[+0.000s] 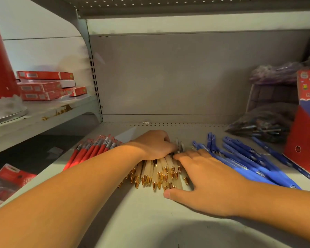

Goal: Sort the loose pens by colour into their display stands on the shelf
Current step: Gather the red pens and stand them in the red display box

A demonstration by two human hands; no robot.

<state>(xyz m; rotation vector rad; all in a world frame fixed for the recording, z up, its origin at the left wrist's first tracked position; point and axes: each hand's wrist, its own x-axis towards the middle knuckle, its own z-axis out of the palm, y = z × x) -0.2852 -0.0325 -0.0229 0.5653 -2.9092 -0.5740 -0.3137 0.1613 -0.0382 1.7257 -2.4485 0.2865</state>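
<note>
The grey shelf (147, 222) carries three loose fans of pens. A red printed box (304, 136) at the right is cut off by the frame edge. Blue pens (247, 169) lie at the right, red pens (89, 153) at the left and gold-tipped cream pens (150, 169) between them. The right hand (208, 178) lies flat on the cream pens with its fingers straight. The left hand (154, 145) curls over their far ends; its fingertips are hidden, so I cannot tell whether it grips them.
</note>
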